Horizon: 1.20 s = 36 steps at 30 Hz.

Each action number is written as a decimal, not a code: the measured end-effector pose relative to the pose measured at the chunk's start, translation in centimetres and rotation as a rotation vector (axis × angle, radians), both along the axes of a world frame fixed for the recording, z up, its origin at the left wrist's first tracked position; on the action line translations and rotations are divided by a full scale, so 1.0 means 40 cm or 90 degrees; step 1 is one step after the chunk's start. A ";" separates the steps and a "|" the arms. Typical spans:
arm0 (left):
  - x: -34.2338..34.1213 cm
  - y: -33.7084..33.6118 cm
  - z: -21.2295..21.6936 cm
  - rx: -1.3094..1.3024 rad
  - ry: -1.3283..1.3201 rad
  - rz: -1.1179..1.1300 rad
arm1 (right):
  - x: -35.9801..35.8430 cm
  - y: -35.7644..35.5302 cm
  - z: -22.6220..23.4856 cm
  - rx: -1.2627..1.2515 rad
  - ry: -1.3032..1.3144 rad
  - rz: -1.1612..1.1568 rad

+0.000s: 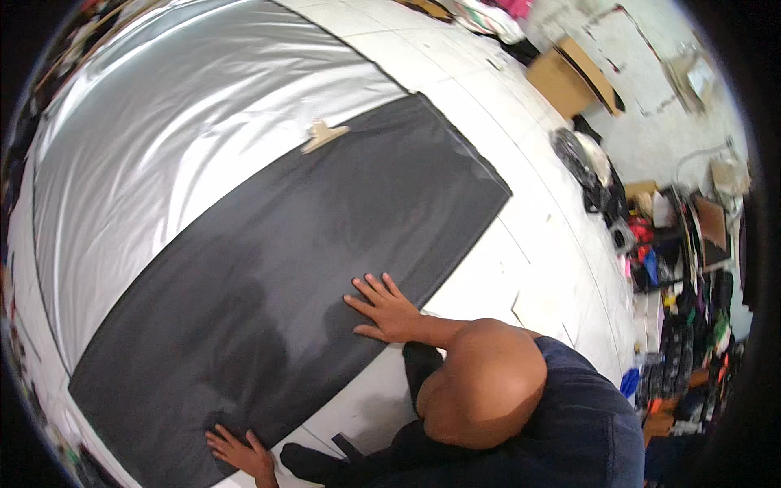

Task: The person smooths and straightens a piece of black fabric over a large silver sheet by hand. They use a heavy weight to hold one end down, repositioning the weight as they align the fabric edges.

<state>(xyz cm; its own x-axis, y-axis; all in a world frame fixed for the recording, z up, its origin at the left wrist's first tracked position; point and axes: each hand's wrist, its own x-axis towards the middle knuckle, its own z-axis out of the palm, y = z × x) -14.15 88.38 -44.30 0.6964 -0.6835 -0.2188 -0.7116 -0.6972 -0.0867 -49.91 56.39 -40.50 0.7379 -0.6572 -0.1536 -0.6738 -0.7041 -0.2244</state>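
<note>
Dark grey rectangular fabric sheet [285,268] lies flat on the white table [488,106], under both hands. Left hand [240,451] rests palm-down on the sheet's near corner, fingers spread wide, holding nothing. Right hand [386,309] presses flat on the sheet close to its near long edge, fingers fanned open, also gripping nothing. Beyond both hands, a shiny silver fabric sheet [179,122] stretches alongside the grey one, and a small beige clip [323,135] sits where the two meet, well away from the right hand.
</note>
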 end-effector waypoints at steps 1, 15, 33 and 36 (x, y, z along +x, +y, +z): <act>0.011 0.015 -0.039 -0.041 -0.054 -0.034 | -0.033 -0.016 0.001 0.002 0.019 -0.027; 0.042 -0.059 0.049 -0.068 0.057 -0.077 | -0.531 -0.752 0.022 -0.240 0.134 -0.755; 0.108 -0.108 0.101 0.048 0.220 0.039 | 0.349 -1.086 -0.066 0.166 -0.264 -0.317; 0.105 -0.113 0.109 0.075 0.222 0.048 | 0.346 -1.071 -0.069 0.023 -0.589 -0.416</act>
